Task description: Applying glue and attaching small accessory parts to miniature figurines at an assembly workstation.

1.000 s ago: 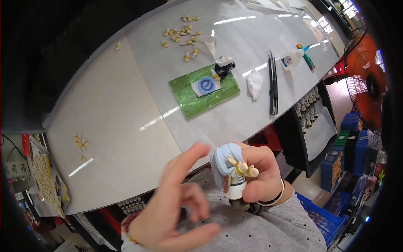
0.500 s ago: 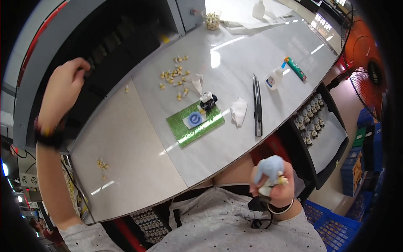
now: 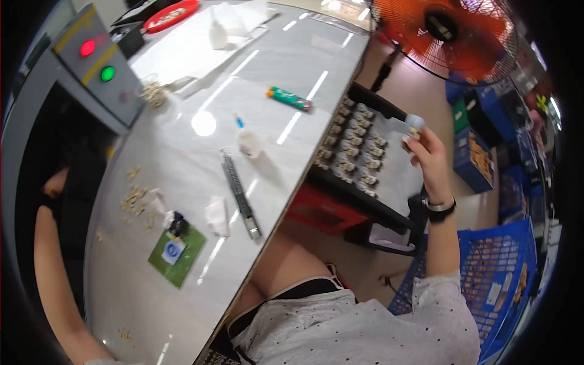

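Over the black tray at the right, my right hand is closed on a small figurine with a pale blue top, held up by the fingers. Rows of similar small figurines stand on the tray's white liner. At the far left my left hand reaches into the dark opening of a grey cabinet; shadow hides its fingers. On the table, a green mat bears a blue-and-white round piece, with a small black pot at its edge. Small yellowish pieces lie scattered beyond it.
A dark bar-shaped tool, a glue bottle, a green tube and crumpled tissue lie about the table. An orange fan stands at the far right. Blue crates sit beside me on the floor.
The view has swung to the right. My right hand has gone from near my lap out over the tray, still with the figurine. My left hand has gone deeper into the opening.
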Demonstrator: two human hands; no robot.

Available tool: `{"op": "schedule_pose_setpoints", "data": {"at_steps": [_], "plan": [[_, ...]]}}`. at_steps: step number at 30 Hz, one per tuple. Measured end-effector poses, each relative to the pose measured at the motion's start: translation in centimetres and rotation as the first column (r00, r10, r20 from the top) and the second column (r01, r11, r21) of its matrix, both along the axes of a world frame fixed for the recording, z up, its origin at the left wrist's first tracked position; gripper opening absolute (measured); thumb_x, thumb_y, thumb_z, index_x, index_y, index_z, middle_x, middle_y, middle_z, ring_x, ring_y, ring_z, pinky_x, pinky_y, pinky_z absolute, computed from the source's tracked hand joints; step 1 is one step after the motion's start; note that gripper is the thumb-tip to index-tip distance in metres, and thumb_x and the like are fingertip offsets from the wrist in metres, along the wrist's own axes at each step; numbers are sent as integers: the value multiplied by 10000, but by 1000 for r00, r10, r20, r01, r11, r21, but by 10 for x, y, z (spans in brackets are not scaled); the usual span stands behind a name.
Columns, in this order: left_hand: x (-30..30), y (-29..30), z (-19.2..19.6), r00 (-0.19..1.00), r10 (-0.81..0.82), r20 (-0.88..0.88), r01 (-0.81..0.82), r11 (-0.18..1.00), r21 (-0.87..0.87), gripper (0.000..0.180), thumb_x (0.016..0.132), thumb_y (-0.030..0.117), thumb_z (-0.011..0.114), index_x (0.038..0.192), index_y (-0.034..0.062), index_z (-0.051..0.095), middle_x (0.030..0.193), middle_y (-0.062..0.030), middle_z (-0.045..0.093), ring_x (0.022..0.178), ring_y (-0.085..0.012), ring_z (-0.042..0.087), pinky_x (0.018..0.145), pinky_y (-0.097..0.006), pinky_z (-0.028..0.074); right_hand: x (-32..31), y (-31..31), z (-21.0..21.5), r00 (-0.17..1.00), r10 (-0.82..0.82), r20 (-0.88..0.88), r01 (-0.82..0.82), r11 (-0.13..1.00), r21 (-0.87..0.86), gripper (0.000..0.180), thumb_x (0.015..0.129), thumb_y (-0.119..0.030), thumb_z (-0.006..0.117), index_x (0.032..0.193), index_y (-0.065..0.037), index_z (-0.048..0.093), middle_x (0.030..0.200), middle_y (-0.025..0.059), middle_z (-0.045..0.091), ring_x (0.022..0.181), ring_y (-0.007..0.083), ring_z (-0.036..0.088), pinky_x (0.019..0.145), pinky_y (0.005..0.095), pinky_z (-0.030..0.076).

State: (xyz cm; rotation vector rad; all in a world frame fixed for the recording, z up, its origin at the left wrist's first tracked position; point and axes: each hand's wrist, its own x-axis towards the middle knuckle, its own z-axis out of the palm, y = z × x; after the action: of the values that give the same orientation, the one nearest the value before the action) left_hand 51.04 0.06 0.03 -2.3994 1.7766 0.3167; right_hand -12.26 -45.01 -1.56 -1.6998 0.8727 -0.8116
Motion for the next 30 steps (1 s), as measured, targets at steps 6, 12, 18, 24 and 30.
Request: {"op": "schedule_pose_setpoints", "data": {"at_steps": [6, 12, 18, 24, 30], "plan": [[-15, -14, 26, 992, 115, 42, -101, 964, -248, 343, 803, 156, 459, 1109, 5, 428, 1127, -114, 469, 984, -180, 485, 831, -289, 383, 12, -124, -83, 848, -161, -504, -140, 851, -507, 173, 709, -155, 642, 784, -14, 576, 711, 98, 603, 697, 201, 589, 617, 312, 457], [-32, -21, 27, 960, 276, 36, -233, 865, -444, 261, 754, 97, 485, 998, 9, 461, 1023, -103, 493, 897, -180, 489, 764, -298, 388, 15, -138, -117, 687, -201, -698, -269, 822, -502, 179, 667, -139, 645, 812, -41, 611, 794, 148, 607, 778, 323, 576, 678, 400, 458], [12, 57, 40, 887, 461, 2, -358, 694, -625, 186, 704, 38, 510, 888, 12, 495, 919, -91, 516, 810, -179, 493, 697, -307, 393, 28, -128, -111, 704, -158, -693, -278, 836, -473, 160, 675, -134, 638, 800, -35, 630, 810, 152, 605, 794, 320, 575, 696, 391, 456], [-86, 14, 101, 868, 485, 107, -400, 811, -428, 216, 586, -78, 441, 753, 45, 382, 683, -64, 335, 605, -178, 359, 563, -272, 317, 19, -123, -114, 703, -231, -672, -274, 785, -556, 185, 698, -132, 620, 857, -38, 624, 845, 148, 600, 798, 308, 580, 711, 382, 457], [-264, -14, 133, 901, 365, 235, -226, 857, -464, 239, 658, -119, 432, 860, 8, 438, 760, -93, 378, 638, -181, 408, 579, -301, 349, 60, -44, -36, 959, -179, -219, -16, 738, -675, 144, 724, -102, 612, 854, -41, 603, 816, 82, 605, 732, 204, 585, 639, 287, 455]]}}
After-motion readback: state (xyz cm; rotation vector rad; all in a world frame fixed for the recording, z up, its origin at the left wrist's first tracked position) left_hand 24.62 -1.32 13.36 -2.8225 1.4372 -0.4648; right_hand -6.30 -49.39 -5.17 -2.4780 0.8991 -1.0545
